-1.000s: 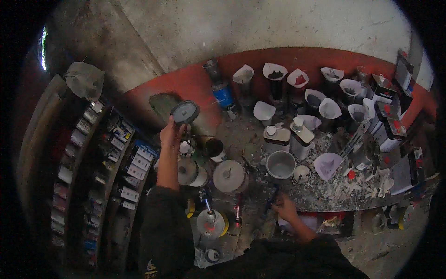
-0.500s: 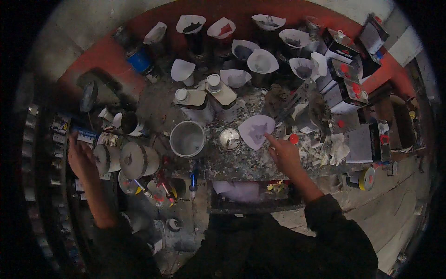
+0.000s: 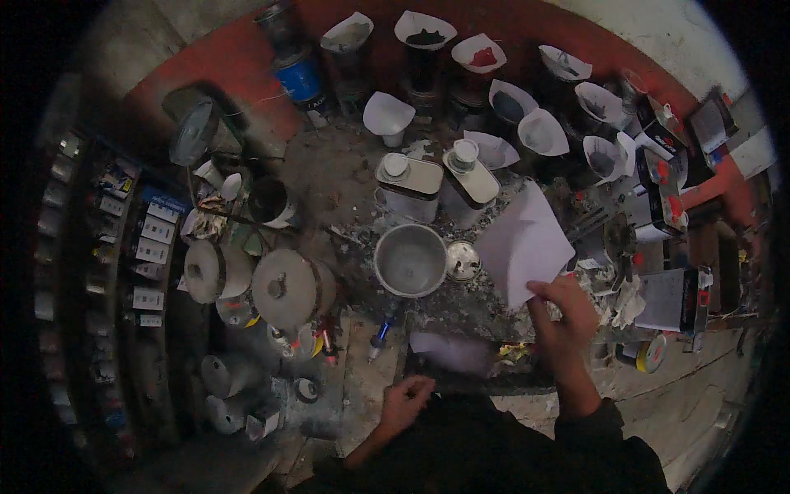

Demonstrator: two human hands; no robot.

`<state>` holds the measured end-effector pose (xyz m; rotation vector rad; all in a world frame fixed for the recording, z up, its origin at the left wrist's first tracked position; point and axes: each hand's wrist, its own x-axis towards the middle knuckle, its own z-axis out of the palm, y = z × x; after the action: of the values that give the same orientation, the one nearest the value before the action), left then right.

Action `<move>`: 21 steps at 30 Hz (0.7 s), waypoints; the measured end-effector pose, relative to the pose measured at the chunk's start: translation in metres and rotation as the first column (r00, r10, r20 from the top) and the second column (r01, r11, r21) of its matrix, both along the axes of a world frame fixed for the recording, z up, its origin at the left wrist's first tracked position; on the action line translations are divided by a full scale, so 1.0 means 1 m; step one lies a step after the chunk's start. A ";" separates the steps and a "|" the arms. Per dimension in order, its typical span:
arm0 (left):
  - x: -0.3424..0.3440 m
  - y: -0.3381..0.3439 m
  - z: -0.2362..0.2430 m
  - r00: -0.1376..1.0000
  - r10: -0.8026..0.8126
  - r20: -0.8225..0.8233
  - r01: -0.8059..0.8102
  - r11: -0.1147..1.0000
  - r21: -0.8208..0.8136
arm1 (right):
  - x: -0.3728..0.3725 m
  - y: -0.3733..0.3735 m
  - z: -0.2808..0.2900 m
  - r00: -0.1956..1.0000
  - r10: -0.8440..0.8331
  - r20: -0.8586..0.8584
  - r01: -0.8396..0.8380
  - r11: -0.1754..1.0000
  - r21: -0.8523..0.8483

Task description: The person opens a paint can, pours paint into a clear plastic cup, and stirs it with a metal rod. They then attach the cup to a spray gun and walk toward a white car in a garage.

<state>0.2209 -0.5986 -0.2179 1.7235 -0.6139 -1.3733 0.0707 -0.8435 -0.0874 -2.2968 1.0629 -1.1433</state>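
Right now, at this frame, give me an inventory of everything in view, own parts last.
bench: 1, grey, splattered, centre
wall: 1, red and grey, back
folded paper: 1, white, raised over the bench
paper cones: about ten, white, back
open pot: 1, grey, bench middle
small tin: 1, silver, right of the pot
capped cans: 2, cream-topped, behind the pot
blue can: 1, blue, back left
lidded pots: 2, grey, left
red-capped cans: several, silver and black, right
blue tool: 1, blue, front
red tool: 1, red, front left
pale packages: many, white, far left
sleeves: dark, lower edge
hands: 2, bare; right hand pinching the paper, left hand low in front
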 end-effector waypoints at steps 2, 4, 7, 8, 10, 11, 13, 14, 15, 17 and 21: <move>0.003 -0.001 -0.015 0.997 -0.074 0.028 0.074 0.997 0.006 | 0.026 0.008 0.016 0.991 0.091 -0.096 -0.094 0.995 -0.022; 0.009 0.000 -0.028 0.988 -0.140 0.065 0.138 0.990 0.029 | 0.053 0.010 0.015 0.966 0.208 -0.156 -0.202 0.978 0.049; 0.017 0.000 -0.045 0.969 -0.182 0.169 0.186 0.982 -0.009 | 0.062 0.026 0.006 0.965 0.186 -0.186 -0.123 0.943 0.308; 0.019 0.001 -0.050 0.958 -0.177 0.226 0.192 0.980 -0.049 | 0.057 0.033 0.001 0.968 0.174 -0.179 -0.093 0.917 0.388; 0.017 0.009 -0.057 0.946 -0.207 0.250 0.221 0.975 -0.032 | 0.031 0.039 -0.012 0.993 0.051 -0.106 -0.011 0.937 0.350; 0.018 0.011 -0.064 0.944 -0.237 0.231 0.241 0.970 0.009 | 0.015 0.042 -0.018 0.999 0.019 -0.048 -0.002 0.945 0.326; 0.019 0.018 -0.077 0.927 -0.274 0.255 0.267 0.962 0.059 | -0.020 0.054 -0.033 0.993 -0.071 -0.094 0.101 0.927 0.362; 0.019 0.020 -0.085 0.913 -0.283 0.293 0.273 0.959 0.073 | -0.037 0.061 -0.041 0.991 -0.089 -0.097 0.121 0.908 0.401; 0.018 0.021 -0.094 0.899 -0.288 0.331 0.278 0.957 0.078 | -0.054 0.070 -0.051 0.989 -0.110 -0.098 0.142 0.889 0.435; 0.011 0.021 -0.115 0.855 -0.269 0.444 0.264 0.962 0.075 | -0.089 0.091 -0.070 0.976 -0.110 -0.190 0.194 0.837 0.512; -0.020 0.009 -0.152 0.794 -0.349 0.497 0.315 0.937 0.153 | -0.154 0.140 -0.111 0.949 -0.127 -0.288 0.294 0.688 0.663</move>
<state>0.2012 -0.5899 -0.3696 2.1308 -1.2393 -1.1497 -0.0832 -0.7035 -0.1987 -1.7197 1.5543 -0.4032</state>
